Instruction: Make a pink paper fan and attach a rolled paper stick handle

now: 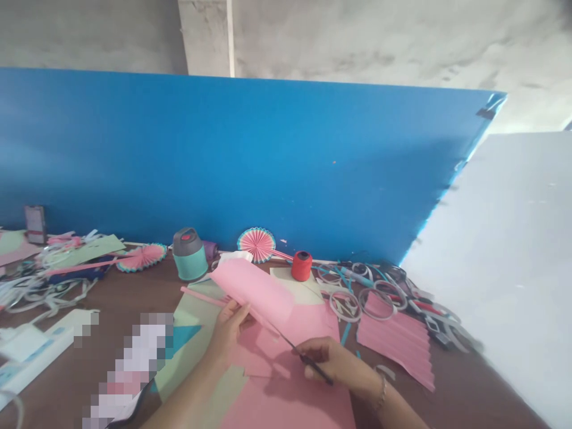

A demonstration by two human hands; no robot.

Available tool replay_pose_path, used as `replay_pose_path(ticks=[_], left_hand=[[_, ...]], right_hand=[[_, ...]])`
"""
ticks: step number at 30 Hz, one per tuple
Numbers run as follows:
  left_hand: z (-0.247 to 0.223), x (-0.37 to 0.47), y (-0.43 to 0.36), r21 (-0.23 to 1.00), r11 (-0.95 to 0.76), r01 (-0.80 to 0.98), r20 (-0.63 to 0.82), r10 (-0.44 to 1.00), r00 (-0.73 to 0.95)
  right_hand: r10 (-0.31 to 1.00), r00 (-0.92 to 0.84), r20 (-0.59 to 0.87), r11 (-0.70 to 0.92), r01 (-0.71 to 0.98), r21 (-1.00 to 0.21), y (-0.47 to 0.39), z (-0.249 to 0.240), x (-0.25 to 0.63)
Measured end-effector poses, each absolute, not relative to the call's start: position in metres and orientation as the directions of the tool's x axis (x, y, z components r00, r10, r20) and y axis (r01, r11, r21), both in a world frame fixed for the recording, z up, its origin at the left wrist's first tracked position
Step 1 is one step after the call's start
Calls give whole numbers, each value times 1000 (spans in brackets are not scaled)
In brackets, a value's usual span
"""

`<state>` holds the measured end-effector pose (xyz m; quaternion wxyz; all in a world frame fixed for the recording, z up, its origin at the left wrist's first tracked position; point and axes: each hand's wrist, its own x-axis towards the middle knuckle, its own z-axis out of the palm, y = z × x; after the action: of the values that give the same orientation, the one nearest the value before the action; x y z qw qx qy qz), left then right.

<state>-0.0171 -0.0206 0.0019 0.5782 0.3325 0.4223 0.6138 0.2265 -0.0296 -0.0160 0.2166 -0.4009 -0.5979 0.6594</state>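
My left hand (232, 322) is closed on the lower left edge of a curled sheet of pink paper (254, 289), lifted above the table. In my right hand (328, 360) is a thin-bladed tool with a black handle (318, 369); whether it is a knife or scissors I cannot tell. Its blade meets the sheet's lower edge, beside a narrow strip along that edge. More pink paper (295, 399) lies flat beneath both hands, over pale green sheets (196, 319). A pink paper strip (201, 296) sticks out left of my left hand.
Behind stand a red thread spool (302, 266), a teal-and-grey container (190, 255) and a pink paper rosette (256, 244). At right lie pleated pink paper (395, 336) and coiled cables (384, 298). A power strip (40, 345) is at left; a blue partition (268, 161) closes the back.
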Motion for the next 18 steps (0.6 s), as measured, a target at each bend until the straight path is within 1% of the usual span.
replay_pose_path(ticks=[4, 10, 18], left_hand=[[2, -14, -23, 900, 74, -429, -117, 990, -74], [1, -13, -23, 886, 97, -454, -134, 990, -49], [6, -11, -25, 886, 103, -451, -159, 983, -88]], right_hand=[[786, -561, -261, -202, 167, -965, -35, -16, 221], [763, -593, -258, -209, 151, -966, -40, -3, 218], [764, -593, -254, -213, 141, -967, -38, -7, 218]])
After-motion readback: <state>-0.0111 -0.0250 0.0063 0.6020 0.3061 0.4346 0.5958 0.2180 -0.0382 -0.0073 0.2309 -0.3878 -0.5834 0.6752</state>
